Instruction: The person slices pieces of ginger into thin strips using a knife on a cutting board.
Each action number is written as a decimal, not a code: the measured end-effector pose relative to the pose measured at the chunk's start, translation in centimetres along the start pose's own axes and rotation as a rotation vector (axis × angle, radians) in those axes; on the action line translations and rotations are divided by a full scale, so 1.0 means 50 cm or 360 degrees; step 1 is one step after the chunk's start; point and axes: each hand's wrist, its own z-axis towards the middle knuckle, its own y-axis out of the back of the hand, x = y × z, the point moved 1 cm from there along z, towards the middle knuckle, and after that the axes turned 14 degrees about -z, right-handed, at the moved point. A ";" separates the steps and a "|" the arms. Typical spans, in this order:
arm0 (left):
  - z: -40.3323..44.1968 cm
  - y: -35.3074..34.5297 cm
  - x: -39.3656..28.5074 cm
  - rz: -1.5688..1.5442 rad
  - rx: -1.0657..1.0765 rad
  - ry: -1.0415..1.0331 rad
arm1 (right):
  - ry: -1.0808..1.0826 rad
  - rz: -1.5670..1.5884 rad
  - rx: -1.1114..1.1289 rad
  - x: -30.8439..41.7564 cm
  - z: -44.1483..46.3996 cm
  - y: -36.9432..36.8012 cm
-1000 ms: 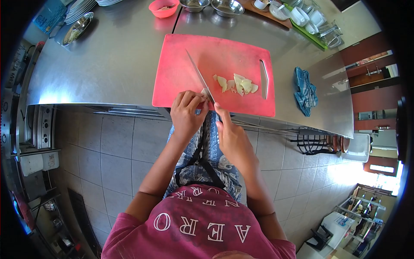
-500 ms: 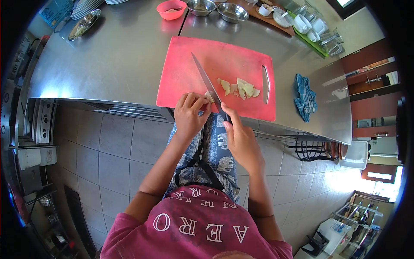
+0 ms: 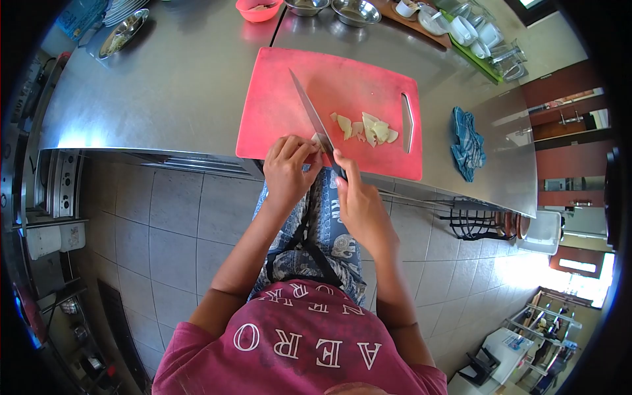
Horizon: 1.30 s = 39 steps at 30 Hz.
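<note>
My right hand (image 3: 363, 207) is closed round the dark handle of a kitchen knife (image 3: 307, 105). Its long blade slants up and left over a red cutting board (image 3: 276, 85). Close to the blade, at the board's near edge, my left hand (image 3: 288, 170) pinches a small pale piece of vegetable (image 3: 318, 140), mostly covered by the fingers; its kind I cannot make out. Several thin, pale yellowish slices (image 3: 374, 129) lie on the board to the right of the blade.
The board rests on a steel counter (image 3: 178, 85). A blue checked cloth (image 3: 467, 143) lies to the right. Along the back stand a pink bowl (image 3: 253, 14), metal bowls (image 3: 356, 14) and white cups (image 3: 463, 31). An oval metal dish (image 3: 124, 33) sits at the far left.
The knife and my right hand have shifted slightly left. My left hand keeps its pinch beside the blade. The whole view has moved a little, and the slices lie as before.
</note>
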 end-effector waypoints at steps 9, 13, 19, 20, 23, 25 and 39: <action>-0.002 0.000 0.001 -0.0020 -0.0023 0.0016 | 0.0193 0.0148 -0.0202 -0.021 0.064 -0.022; -0.002 -0.002 -0.002 -0.0052 -0.0047 0.0029 | 0.0149 0.0101 -0.0118 0.000 0.028 0.014; -0.002 -0.006 0.003 -0.0029 -0.0073 0.0007 | 0.0040 0.0000 0.0007 0.012 -0.005 0.025; -0.002 -0.006 0.003 -0.0031 -0.0075 0.0008 | 0.0040 -0.0011 -0.0001 0.012 -0.007 0.022; -0.003 -0.005 0.003 -0.0045 -0.0073 0.0022 | 0.0039 -0.0034 -0.0015 0.010 -0.009 0.011; -0.003 -0.005 0.003 -0.0054 -0.0072 0.0026 | 0.0030 -0.0062 -0.0010 0.012 -0.008 0.007; -0.004 -0.002 0.002 -0.0070 -0.0083 0.0019 | -0.0128 0.0358 0.0181 -0.016 0.068 0.001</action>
